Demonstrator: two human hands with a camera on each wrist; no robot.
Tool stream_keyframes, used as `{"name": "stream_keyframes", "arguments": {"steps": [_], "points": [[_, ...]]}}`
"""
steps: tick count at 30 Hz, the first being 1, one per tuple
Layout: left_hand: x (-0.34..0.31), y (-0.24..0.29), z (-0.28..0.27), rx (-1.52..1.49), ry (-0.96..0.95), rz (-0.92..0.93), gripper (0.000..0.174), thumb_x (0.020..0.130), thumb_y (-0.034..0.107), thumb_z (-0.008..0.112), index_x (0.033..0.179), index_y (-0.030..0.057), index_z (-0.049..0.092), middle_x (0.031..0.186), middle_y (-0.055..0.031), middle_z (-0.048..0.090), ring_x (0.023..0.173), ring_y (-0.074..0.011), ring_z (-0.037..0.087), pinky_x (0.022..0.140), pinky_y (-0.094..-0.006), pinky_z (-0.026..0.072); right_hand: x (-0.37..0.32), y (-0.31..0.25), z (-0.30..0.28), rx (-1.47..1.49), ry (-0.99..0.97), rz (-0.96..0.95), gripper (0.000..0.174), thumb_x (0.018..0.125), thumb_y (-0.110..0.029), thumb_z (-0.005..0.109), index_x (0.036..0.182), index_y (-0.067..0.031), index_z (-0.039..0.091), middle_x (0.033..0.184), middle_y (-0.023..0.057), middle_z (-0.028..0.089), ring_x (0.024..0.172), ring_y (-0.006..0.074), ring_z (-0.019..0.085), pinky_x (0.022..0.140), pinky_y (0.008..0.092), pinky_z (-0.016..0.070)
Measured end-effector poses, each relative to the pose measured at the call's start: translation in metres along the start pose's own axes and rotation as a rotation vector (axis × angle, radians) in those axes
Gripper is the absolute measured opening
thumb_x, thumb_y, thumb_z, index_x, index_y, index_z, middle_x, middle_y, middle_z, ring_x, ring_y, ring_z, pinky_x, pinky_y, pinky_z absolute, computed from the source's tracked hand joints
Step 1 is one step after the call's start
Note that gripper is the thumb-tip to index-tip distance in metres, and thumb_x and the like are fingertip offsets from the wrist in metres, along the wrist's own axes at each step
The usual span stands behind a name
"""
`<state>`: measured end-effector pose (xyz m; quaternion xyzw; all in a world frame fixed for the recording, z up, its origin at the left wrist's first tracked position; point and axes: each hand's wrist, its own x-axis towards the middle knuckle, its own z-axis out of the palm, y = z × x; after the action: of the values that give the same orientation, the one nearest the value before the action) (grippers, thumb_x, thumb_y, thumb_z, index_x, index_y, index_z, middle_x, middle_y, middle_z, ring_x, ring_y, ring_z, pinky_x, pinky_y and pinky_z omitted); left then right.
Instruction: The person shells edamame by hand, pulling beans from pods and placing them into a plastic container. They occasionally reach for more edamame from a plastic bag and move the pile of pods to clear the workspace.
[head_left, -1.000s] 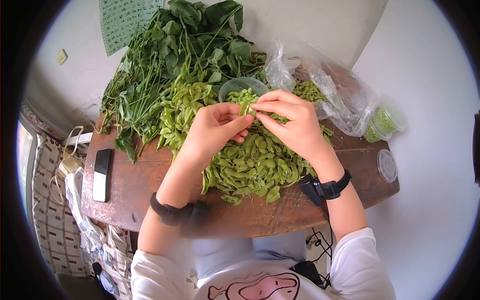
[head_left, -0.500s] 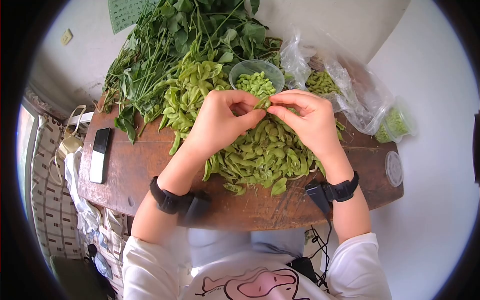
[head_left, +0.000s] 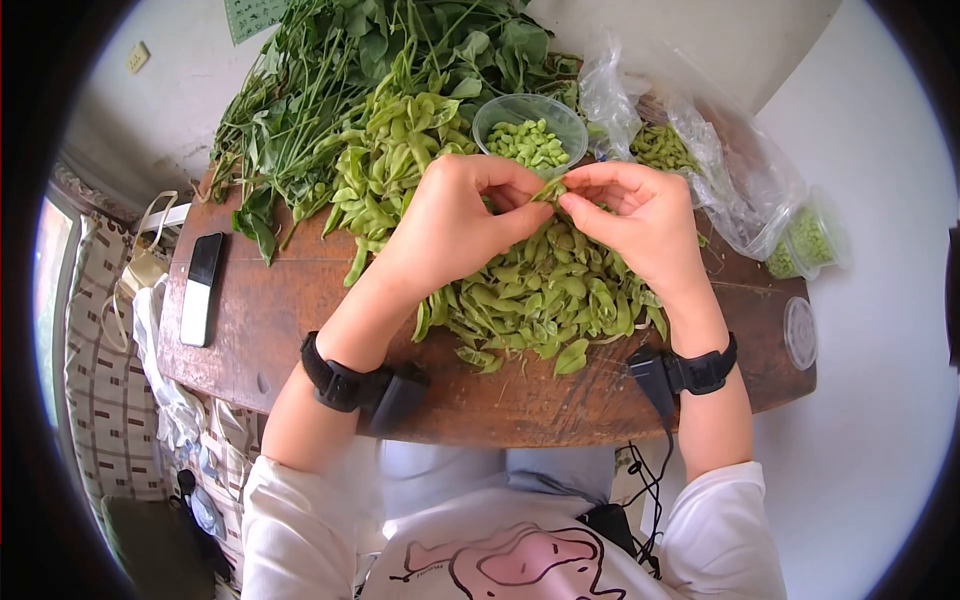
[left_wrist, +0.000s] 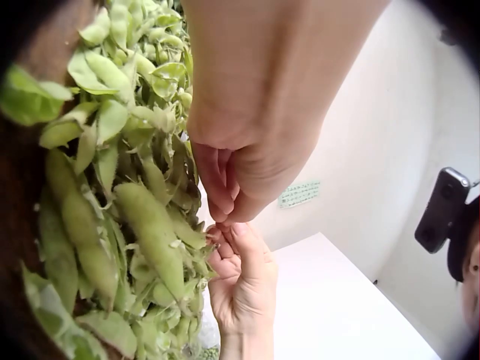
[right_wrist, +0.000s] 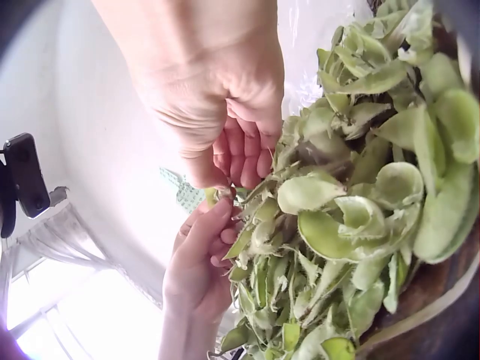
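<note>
Between the fingertips of both hands is a green soybean pod, just in front of the bowl. My left hand pinches its left end with thumb and curled fingers. At the other end, my right hand pinches it between thumb and forefinger. A clear plastic bowl behind the hands holds shelled green beans. Below the hands spreads a heap of pods, several split and hollow in the right wrist view. Fuller pods are piled left of the bowl.
Leafy bean stalks cover the back left of the wooden table. A phone lies near the left edge. At right are a clear plastic bag with pods, a tub of beans and a round lid.
The head view has shifted, bringing the bowl and its beans out from behind the hands. Both hands still hold a pod between them, now a little further right and higher in the view.
</note>
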<state>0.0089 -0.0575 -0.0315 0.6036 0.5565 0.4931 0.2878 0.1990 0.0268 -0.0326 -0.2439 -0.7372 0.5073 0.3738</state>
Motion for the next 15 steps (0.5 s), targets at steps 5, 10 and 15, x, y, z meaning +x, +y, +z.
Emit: {"name": "stream_keyframes", "arguments": {"steps": [5,10,15], "points": [[0.0,0.002,-0.0022,-0.008,-0.015,-0.029,0.02,0.082,0.009,0.078,0.093,-0.0064,0.072,0.076,-0.0066,0.071,0.068,-0.0097,0.063,0.063,-0.0263,0.0533,-0.0009,-0.0025,-0.0003,0.059,-0.012,0.009,0.019,0.087,-0.003,0.074,0.105,0.0042,0.071,0.096,0.0064,0.073,0.088,0.011,0.068,0.077,0.0252,0.0561],[0.0004,0.005,-0.0037,-0.096,-0.04,-0.097,0.022,0.084,0.011,0.077,0.094,-0.0066,0.071,0.075,-0.0045,0.069,0.066,-0.0075,0.061,0.053,-0.0236,0.0516,-0.0006,-0.0026,-0.0017,0.051,0.005,0.002,0.019,0.09,-0.004,0.072,0.107,0.0043,0.071,0.098,0.0072,0.073,0.09,0.011,0.068,0.079,0.0246,0.0554],[0.0016,0.0062,-0.0049,-0.141,-0.025,-0.132,0.024,0.085,0.011,0.076,0.099,-0.0066,0.069,0.075,-0.0027,0.067,0.062,-0.006,0.059,0.048,-0.0221,0.0493,0.0006,-0.0051,-0.0032,0.087,-0.014,-0.036,0.018,0.092,-0.005,0.07,0.108,0.0042,0.07,0.1,0.0078,0.073,0.092,0.011,0.068,0.083,0.0243,0.0543]]}}
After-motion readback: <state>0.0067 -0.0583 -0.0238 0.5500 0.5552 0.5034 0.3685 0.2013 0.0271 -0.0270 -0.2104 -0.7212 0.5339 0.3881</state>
